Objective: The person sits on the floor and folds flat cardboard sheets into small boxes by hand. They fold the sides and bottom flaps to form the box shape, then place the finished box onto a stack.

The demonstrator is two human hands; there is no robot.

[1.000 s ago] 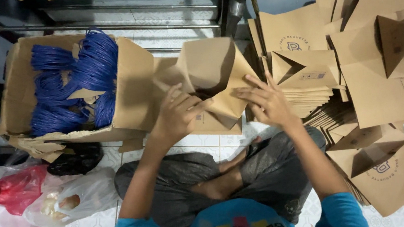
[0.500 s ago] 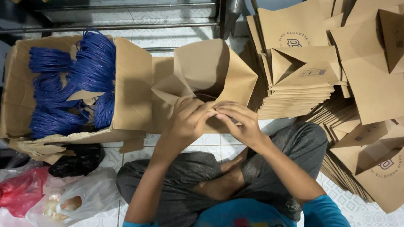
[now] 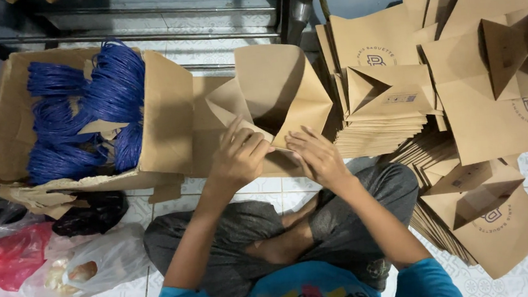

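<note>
- Both hands have drawn together since the earlier frame, onto the bag's [image 3: 272, 97] lower edge.
- Left hand [image 3: 237, 158] and right hand [image 3: 317, 156] press with fingers together on its fold.
- Bag lies above the lap: light, stiff paper, probably creasing easily; best held at folded edges.

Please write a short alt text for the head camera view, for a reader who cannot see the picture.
Seen from above, a person sitting cross-legged on a tiled floor presses the left hand and right hand on a brown paper bag standing open before them. Stacks of flat brown bags lie to the right; a cardboard box of blue cord bundles sits to the left.
</note>
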